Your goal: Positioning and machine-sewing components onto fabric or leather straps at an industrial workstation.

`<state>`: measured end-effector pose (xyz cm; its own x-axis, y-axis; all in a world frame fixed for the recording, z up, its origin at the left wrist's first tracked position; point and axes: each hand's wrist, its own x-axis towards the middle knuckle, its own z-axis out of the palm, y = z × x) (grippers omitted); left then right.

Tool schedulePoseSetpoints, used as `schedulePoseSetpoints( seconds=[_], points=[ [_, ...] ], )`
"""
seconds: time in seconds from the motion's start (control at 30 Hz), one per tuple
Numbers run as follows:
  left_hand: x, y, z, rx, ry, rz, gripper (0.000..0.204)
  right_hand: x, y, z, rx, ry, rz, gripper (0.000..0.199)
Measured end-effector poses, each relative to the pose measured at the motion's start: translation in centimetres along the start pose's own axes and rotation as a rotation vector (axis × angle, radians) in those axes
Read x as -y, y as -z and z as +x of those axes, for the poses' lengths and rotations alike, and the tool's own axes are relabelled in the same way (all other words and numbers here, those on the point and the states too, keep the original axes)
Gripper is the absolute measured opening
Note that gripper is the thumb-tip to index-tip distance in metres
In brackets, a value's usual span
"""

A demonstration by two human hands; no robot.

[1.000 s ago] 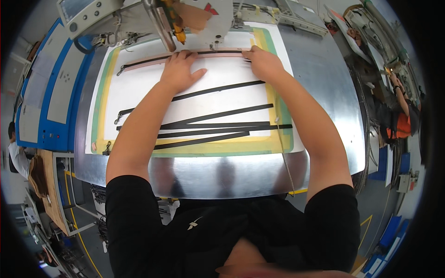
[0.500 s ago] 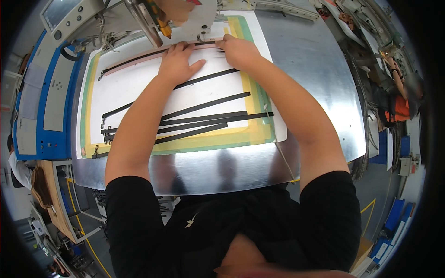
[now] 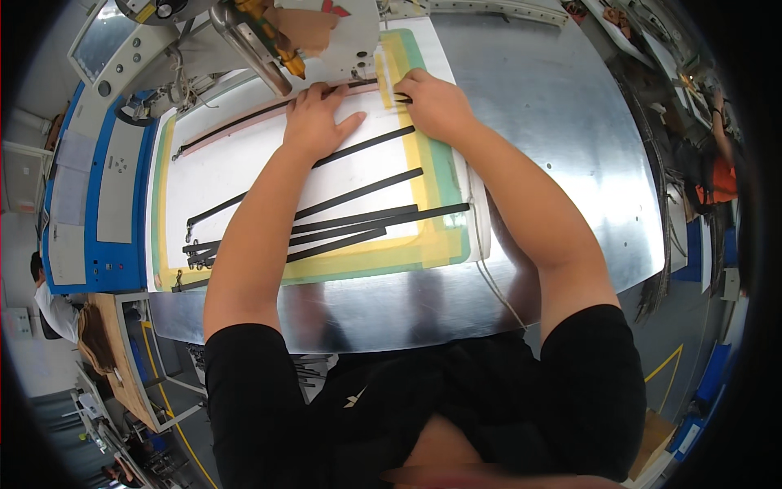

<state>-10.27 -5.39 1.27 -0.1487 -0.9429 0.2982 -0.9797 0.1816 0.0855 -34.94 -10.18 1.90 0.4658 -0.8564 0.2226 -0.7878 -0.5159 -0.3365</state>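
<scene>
Black strap lies along a pink strip near the far edge of a white sheet, its long axis running from lower left to upper right. A small metal clip ends it at the left; the plain end points right, rising slightly away from the person.

Across its middle rests the left hand, flat with fingers parted and thumb stretched out to the right, hiding part of the strap. Just beyond the plain end is the right hand, its fingers curled toward the left. Something small and dark shows at its fingertips; I cannot tell what it is, or whether the fingers grip it.

Nearer the person, other black straps slant in much the same direction, several lying close together and partly hidden by the left forearm. Yellow tape and green tape border the sheet on a metal table.
</scene>
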Motion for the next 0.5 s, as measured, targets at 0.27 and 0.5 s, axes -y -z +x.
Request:
schedulePoseSetpoints(
  seconds=[0.27, 0.5],
  points=[
    [3.8, 1.0, -2.0, 0.018, -0.041, -0.065, 0.050, -0.9, -0.2, -0.6, 0.006, 0.038, 0.001, 0.040],
    [21.0, 4.9, -6.7, -0.037, 0.342, 0.176, 0.046, -1.1, 1.0, 0.1, -0.012, -0.011, -0.009, 0.037]
  ],
)
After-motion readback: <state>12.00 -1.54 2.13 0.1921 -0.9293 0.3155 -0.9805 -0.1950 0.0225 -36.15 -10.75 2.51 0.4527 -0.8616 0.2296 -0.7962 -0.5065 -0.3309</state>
